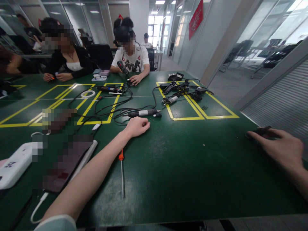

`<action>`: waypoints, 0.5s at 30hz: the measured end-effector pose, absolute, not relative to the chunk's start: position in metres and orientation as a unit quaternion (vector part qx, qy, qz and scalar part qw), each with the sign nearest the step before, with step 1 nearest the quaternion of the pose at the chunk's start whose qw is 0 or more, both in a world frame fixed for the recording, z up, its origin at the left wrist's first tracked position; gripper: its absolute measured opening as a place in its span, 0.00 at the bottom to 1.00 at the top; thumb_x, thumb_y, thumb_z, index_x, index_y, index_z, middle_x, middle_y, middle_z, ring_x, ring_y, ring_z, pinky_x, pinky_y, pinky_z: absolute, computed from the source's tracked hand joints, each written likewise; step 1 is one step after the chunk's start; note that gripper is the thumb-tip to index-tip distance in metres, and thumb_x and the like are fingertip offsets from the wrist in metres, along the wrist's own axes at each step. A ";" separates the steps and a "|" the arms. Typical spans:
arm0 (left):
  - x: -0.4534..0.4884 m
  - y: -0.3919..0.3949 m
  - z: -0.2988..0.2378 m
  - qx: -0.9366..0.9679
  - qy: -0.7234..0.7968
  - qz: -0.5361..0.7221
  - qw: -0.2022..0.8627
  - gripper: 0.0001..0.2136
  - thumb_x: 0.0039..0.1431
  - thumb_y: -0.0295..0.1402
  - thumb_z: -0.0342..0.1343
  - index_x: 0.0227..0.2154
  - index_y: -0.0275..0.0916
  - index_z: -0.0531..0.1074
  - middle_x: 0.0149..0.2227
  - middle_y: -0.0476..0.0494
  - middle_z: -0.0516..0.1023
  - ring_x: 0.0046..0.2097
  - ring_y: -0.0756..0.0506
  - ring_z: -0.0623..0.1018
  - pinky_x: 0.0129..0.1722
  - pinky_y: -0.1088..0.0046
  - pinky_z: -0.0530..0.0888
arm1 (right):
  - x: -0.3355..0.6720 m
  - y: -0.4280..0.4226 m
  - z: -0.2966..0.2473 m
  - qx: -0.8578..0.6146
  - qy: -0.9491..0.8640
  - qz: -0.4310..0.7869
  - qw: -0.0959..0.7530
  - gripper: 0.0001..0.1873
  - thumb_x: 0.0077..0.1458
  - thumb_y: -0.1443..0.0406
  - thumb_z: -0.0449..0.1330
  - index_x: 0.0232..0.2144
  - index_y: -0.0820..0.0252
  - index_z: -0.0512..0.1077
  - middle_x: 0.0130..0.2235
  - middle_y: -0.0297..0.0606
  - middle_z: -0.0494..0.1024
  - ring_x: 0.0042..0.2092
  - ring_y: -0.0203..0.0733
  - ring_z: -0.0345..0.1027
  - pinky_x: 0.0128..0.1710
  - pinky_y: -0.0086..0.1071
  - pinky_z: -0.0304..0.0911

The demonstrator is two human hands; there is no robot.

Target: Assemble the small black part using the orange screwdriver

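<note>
My left hand (137, 127) rests on the green table with its fingers curled closed. Whatever may be inside it is hidden. Just beyond it lies a silver-and-black electric screwdriver (143, 113) with a black cord. A screwdriver with an orange handle (121, 156) lies under my left forearm, its metal shaft pointing toward me. At the table's right edge, my right hand (282, 146) is closed on a small black object (262, 131) between thumb and fingers; blur hides its exact kind.
Black cables and tools (180, 88) are heaped at the far right, among yellow tape outlines (187, 119). A phone (69, 160) and a white power strip (16, 166) lie at left. Across the table, a person holds a power drill (122, 67); another person sits beside them.
</note>
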State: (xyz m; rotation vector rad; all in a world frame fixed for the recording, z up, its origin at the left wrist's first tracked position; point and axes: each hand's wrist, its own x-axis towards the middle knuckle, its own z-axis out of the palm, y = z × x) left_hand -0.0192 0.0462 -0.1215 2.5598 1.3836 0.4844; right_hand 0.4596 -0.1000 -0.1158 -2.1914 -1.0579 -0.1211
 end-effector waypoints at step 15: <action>-0.019 0.045 -0.120 0.867 0.462 0.164 0.089 0.17 0.64 0.39 0.49 0.22 0.40 0.74 0.24 0.44 0.78 0.29 0.45 0.74 0.29 0.70 0.58 | 0.426 -0.101 -0.099 -0.840 -0.299 0.085 0.445 0.21 0.28 0.53 0.69 0.27 0.56 0.75 0.21 0.37 0.76 0.25 0.52 0.76 0.18 0.36 0.67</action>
